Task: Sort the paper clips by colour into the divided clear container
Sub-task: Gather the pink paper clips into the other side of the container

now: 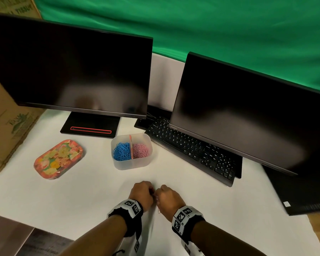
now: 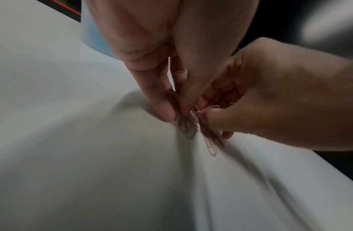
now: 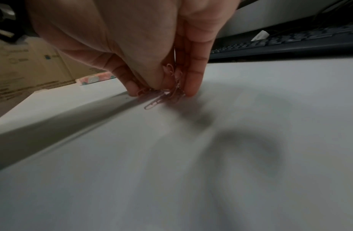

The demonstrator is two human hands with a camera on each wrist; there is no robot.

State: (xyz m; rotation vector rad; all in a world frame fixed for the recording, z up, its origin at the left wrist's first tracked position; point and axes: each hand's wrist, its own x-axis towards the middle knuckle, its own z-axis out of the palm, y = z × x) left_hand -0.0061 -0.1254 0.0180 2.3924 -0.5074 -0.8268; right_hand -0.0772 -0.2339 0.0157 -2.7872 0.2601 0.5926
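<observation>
The divided clear container (image 1: 132, 164) stands mid-table, with blue paper clips (image 1: 121, 151) in its left half and pink paper clips (image 1: 141, 150) in its right half. Nearer the front of the white table, my left hand (image 1: 143, 193) and right hand (image 1: 166, 197) meet knuckle to knuckle. In the left wrist view, my left hand (image 2: 175, 115) pinches a small bunch of pink clips (image 2: 186, 126) against the table. My right hand (image 3: 163, 92) pinches more pink clips (image 3: 174, 93), and one clip (image 3: 154, 103) sticks out onto the table.
Two dark monitors (image 1: 72, 71) (image 1: 248, 115) stand behind the container, and a black keyboard (image 1: 192, 148) lies to its right. A floral tin (image 1: 57, 159) lies to its left. Cardboard boxes (image 1: 6, 126) line the left edge. The table's front edge runs lower left.
</observation>
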